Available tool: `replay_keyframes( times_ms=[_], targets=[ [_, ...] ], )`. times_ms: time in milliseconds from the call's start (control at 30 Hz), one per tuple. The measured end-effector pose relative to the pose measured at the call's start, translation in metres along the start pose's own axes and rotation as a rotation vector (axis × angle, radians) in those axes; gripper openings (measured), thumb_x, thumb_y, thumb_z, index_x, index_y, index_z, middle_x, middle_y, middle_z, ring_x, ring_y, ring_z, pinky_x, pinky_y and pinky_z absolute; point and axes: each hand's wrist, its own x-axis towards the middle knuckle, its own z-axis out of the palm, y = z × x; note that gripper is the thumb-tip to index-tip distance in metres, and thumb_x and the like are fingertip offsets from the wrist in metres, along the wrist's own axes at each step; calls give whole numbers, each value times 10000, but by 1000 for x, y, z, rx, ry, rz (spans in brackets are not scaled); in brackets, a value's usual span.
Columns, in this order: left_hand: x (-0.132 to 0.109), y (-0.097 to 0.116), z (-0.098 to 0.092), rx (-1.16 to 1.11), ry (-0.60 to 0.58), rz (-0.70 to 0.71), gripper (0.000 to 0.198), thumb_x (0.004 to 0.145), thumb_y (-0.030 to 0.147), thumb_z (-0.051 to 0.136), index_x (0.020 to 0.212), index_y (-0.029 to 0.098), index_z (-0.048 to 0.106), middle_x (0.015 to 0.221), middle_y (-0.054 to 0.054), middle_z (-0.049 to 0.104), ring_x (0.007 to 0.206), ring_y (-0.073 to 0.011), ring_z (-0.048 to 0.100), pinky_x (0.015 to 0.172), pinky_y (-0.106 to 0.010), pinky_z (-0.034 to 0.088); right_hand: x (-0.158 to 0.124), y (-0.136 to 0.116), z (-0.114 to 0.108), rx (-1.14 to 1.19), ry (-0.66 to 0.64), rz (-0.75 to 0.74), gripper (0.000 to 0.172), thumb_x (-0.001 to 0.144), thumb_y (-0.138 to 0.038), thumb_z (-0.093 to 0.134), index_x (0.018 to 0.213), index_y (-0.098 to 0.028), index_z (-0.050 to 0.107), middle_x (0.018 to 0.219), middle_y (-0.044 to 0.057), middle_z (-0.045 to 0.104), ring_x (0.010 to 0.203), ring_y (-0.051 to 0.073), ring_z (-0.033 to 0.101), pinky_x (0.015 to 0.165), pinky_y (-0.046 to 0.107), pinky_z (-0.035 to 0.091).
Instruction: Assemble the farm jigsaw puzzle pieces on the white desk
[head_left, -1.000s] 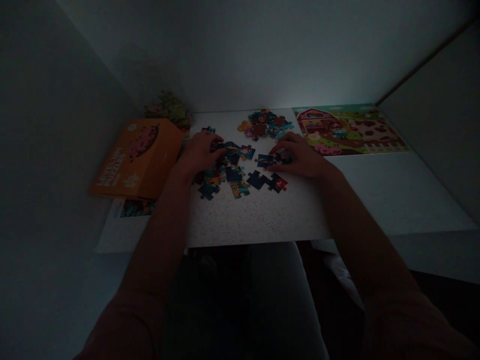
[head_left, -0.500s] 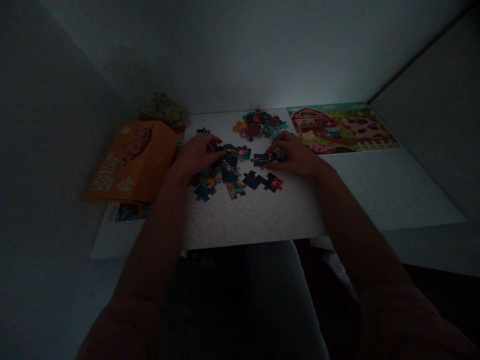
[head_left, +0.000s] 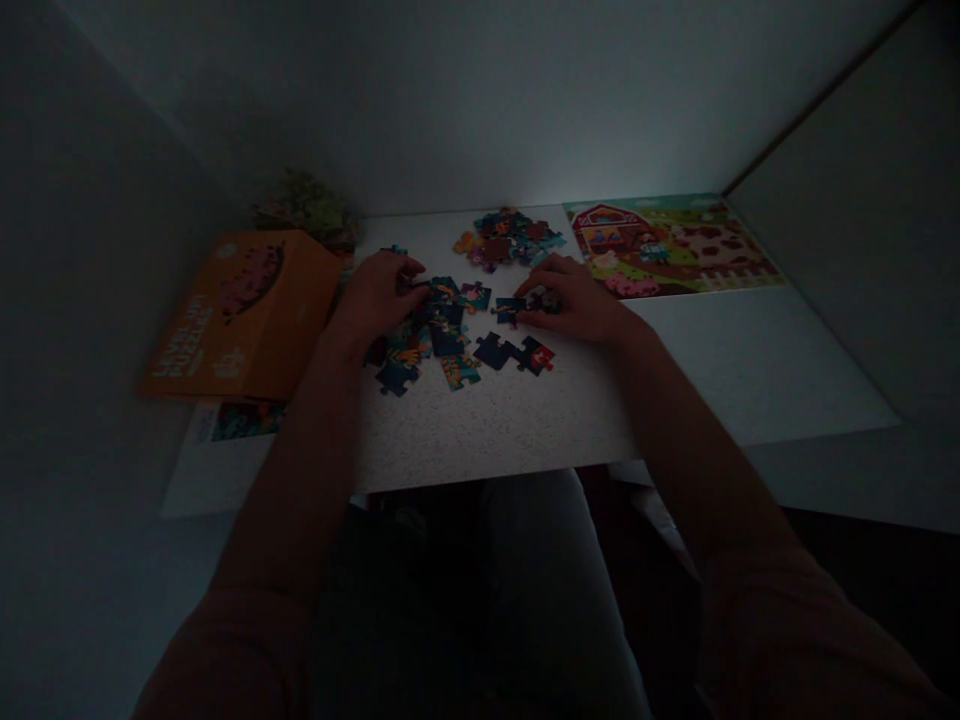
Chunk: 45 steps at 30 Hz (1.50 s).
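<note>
Several dark blue puzzle pieces (head_left: 450, 335) lie scattered on a speckled white table (head_left: 510, 430). My left hand (head_left: 375, 295) rests on the left side of this cluster, fingers curled over pieces. My right hand (head_left: 574, 305) lies on the right side, its fingertips pinched on a blue piece (head_left: 514, 310). Two joined dark pieces (head_left: 514, 353) sit just in front of my right hand. The scene is very dim.
A second heap of puzzle pieces (head_left: 506, 235) lies farther back. A finished farm puzzle (head_left: 667, 245) lies at the back right. An orange puzzle box (head_left: 240, 310) stands at the left over a printed sheet (head_left: 240, 420). Walls close in on both sides.
The view has drifted, so everything sits a little further left and higher. Both hands stay on the same pieces with little movement.
</note>
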Motion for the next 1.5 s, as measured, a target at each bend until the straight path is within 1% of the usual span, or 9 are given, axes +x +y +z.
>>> replay_keyframes(
  times_ms=[400,533,633,767,967,1133,1233,1367,1500],
  targets=[
    [-7,19,-10,-35,130,-20,430,1066,448,887,1461,289,825,1555,-113,815,1334,-291,771,1223,-547,724,0,4,7,1,43,-16,513,1123,-788,904,1398,-357,949,1507,178,780,1490,495,728,1352,722,552],
    [-7,23,-13,-30,103,28,485,1070,622,853,1479,361,841,1577,-99,807,1418,-342,754,1246,-589,699,0,5,5,-9,39,6,599,1106,-880,885,1413,-368,935,1506,171,790,1485,494,728,1335,711,570],
    [-11,32,-14,-16,69,76,613,1121,747,751,1612,382,788,1689,-90,764,1550,-364,678,1276,-629,664,0,5,3,-2,34,-5,639,1109,-911,857,1412,-353,934,1515,184,788,1473,500,731,1321,716,582],
    [-21,61,-9,52,170,173,667,1171,778,711,1701,372,723,1805,-99,679,1688,-374,569,1398,-678,587,1,1,4,41,71,0,641,1101,-895,861,1392,-330,946,1500,195,793,1456,514,748,1310,745,590],
    [-39,109,6,91,9,376,626,1223,744,634,1748,415,729,1804,-120,705,1722,-407,607,1539,-673,470,9,-20,12,254,120,-71,631,1147,-948,741,1288,-377,969,1422,156,822,1416,462,769,1332,724,604],
    [-39,113,14,96,-93,361,656,1220,753,601,1817,490,667,1889,-102,659,1808,-444,557,1566,-713,421,10,-34,16,499,99,-64,719,1116,-1033,710,1199,-355,933,1381,109,856,1373,420,778,1297,637,622],
    [-32,102,25,85,-17,444,636,1214,770,626,1762,461,719,1813,-126,709,1758,-434,605,1520,-701,472,10,-35,20,570,124,-119,720,1075,-1015,800,1171,-311,914,1293,105,867,1261,382,781,1219,581,634],
    [-28,89,43,43,162,622,627,1185,744,730,1703,392,753,1639,-155,795,1606,-409,698,1400,-666,560,13,-31,25,560,122,-170,578,1066,-874,924,1178,-308,926,1219,92,888,1142,340,770,1127,529,646],
    [-32,86,39,33,377,583,801,1063,812,888,1697,344,745,1625,-170,801,1549,-427,693,1377,-638,491,16,-18,28,547,224,-97,565,1033,-865,963,1049,-312,849,1018,32,805,977,285,702,984,463,626]
  ],
)
